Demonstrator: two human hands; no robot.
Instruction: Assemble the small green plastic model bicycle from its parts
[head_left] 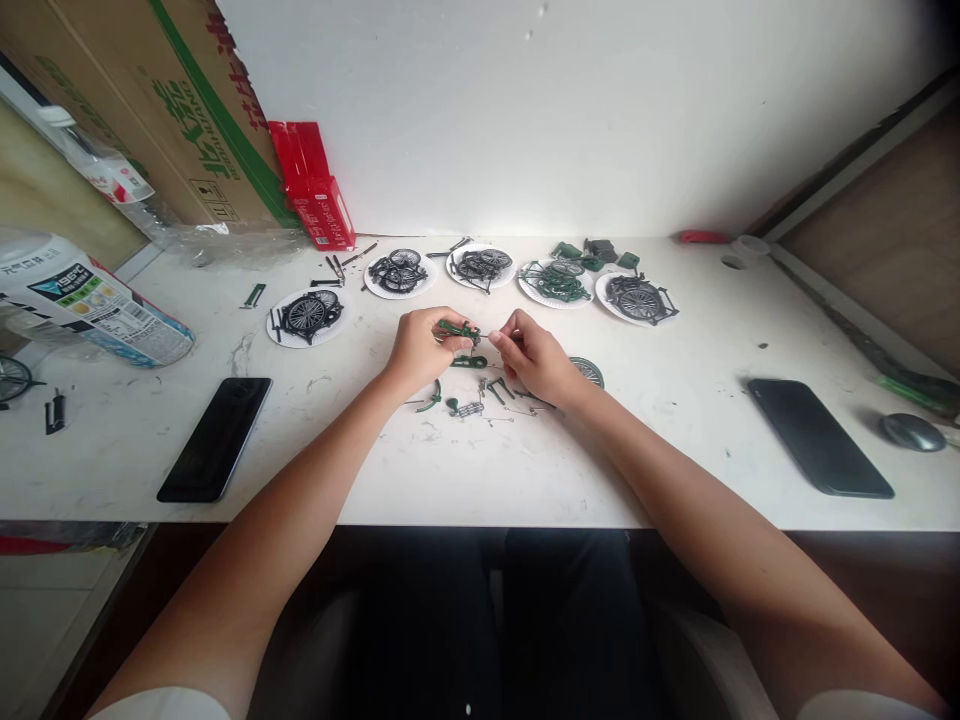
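Observation:
My left hand (pixel 420 348) is closed on a small green model part (pixel 459 329), held just above the white table (pixel 525 470). My right hand (pixel 534 355) pinches something thin at that part's right end; I cannot make out what it is. Under and between the hands lie several small green and metal pieces (pixel 472 400), and another green piece (pixel 469 362) sits just below the held one. A small wheel (pixel 589 371) lies partly hidden behind my right wrist.
Several paper plates with model bicycle wheels and parts (pixel 307 315) (pixel 637 298) line the back of the table. A black phone (pixel 216 437) lies at the left, another (pixel 819 435) at the right beside a mouse (pixel 912 432). A red box (pixel 315 190) and cardboard (pixel 172 110) lean at the back left.

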